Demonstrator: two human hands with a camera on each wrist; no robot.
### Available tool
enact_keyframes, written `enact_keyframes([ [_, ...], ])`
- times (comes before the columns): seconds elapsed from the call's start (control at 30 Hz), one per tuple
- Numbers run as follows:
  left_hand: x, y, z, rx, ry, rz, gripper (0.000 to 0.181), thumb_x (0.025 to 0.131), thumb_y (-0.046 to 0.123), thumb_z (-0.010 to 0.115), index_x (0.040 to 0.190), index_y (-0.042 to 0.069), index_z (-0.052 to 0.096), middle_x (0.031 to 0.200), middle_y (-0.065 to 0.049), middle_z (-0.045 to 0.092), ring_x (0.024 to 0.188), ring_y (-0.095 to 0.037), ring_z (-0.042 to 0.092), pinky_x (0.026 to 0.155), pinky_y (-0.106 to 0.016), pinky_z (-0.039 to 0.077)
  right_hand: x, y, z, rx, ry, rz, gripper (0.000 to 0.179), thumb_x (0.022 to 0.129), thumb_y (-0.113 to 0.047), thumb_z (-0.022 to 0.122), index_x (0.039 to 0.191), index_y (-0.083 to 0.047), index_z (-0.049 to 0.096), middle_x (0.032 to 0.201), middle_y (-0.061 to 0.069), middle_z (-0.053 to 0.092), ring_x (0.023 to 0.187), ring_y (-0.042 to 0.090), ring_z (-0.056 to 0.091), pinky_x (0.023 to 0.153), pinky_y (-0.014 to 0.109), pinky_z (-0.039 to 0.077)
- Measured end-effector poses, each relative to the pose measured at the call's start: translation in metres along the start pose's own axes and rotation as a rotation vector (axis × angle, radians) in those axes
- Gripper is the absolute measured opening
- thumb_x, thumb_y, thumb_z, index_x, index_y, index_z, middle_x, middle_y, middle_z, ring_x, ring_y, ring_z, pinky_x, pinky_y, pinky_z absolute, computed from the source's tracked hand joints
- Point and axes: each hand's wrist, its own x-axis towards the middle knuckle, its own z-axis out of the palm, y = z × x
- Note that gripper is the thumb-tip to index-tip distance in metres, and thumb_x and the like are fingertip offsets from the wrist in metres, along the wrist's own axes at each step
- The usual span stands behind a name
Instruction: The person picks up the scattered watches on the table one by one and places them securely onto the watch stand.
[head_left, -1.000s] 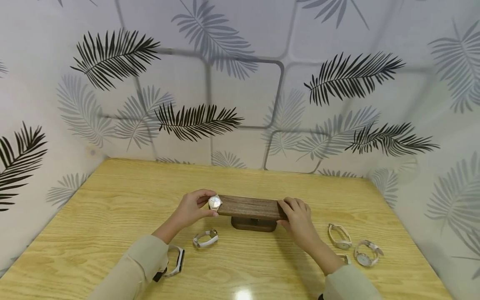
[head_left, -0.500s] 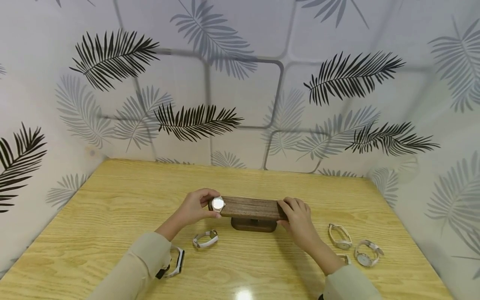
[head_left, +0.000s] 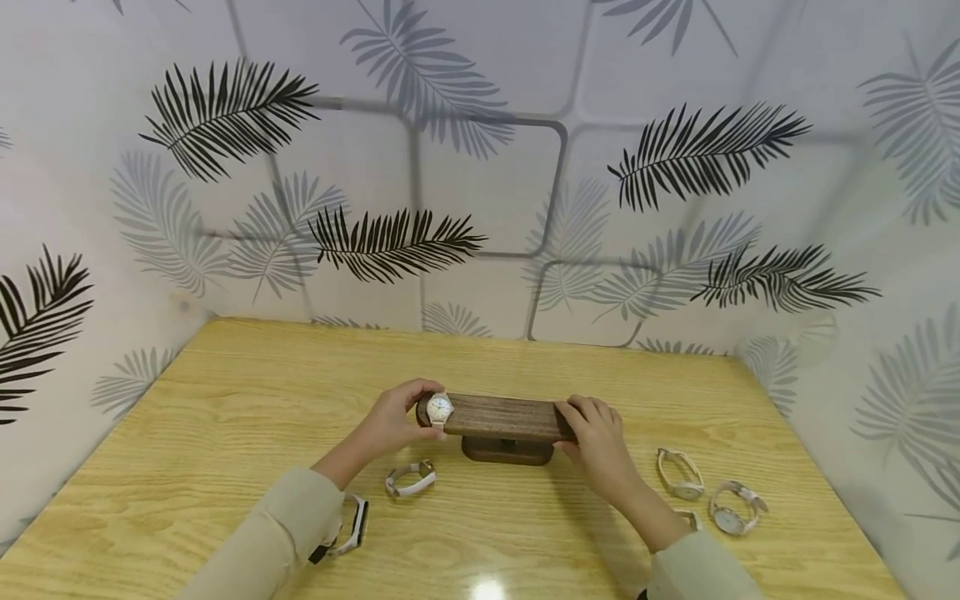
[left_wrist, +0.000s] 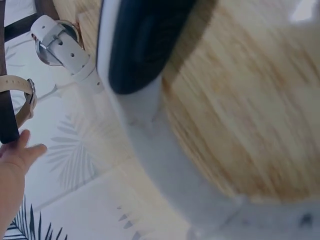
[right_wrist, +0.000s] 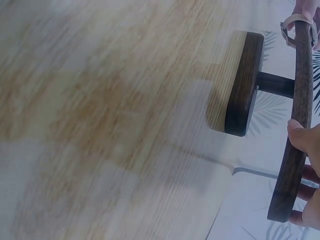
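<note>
Watch [head_left: 446, 423] around bar [head_left: 506, 414]: dial [head_left: 439, 407] in head view, buckle [left_wrist: 32, 88] in left wrist view.

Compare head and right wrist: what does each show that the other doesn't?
Only head: the dial, plus the black-and-white band and other loose watches on the table. Only right wrist: the post clearly joining base to bar, and the strap loop under the bar. Both: the watch at the bar's end, bar, base, table, left hand and right hand.
</note>
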Motion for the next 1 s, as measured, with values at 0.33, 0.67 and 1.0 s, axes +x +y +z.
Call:
enact_keyframes([
  [0.33, -0.001, 0.008, -0.006, 0.248, -0.058, -0.019, 0.07, 0.072, 0.021, 0.079, 0.131, -0.001, 0.048, 0.13, -0.018, 0.052, 0.119, -0.034, 0.05, 0.098, -0.048, 0.044, -0.001, 0.0, -0.002, 0.006, 0.001, 0.002, 0.053, 0.069, -0.013, 0.08, 0.116, 0.0, 0.06, 0.111, 0.016, 0.056, 0.104, 0.037, 0.051, 0.085, 0.054, 0.043],
  [0.67, 0.002, 0.013, -0.007, 0.36, -0.085, 0.015, 0.067, 0.074, 0.02, 0.079, 0.13, -0.003, 0.05, 0.125, -0.018, 0.057, 0.112, -0.031, 0.055, 0.093, -0.045, 0.048, -0.001, 0.0, -0.001, -0.005, 0.008, 0.008, 0.053, 0.068, -0.012, 0.08, 0.116, 0.0, 0.06, 0.111, 0.016, 0.057, 0.104, 0.037, 0.051, 0.085, 0.054, 0.043],
  [1.0, 0.001, 0.008, -0.006, 0.314, -0.05, 0.049, 0.066, 0.071, 0.02, 0.08, 0.127, -0.003, 0.053, 0.123, -0.017, 0.058, 0.11, -0.031, 0.057, 0.092, -0.044, 0.049, 0.0, -0.001, -0.002, 0.002, -0.005, 0.016, 0.053, 0.068, -0.011, 0.08, 0.115, 0.0, 0.06, 0.111, 0.016, 0.057, 0.104, 0.037, 0.051, 0.085, 0.055, 0.042],
])
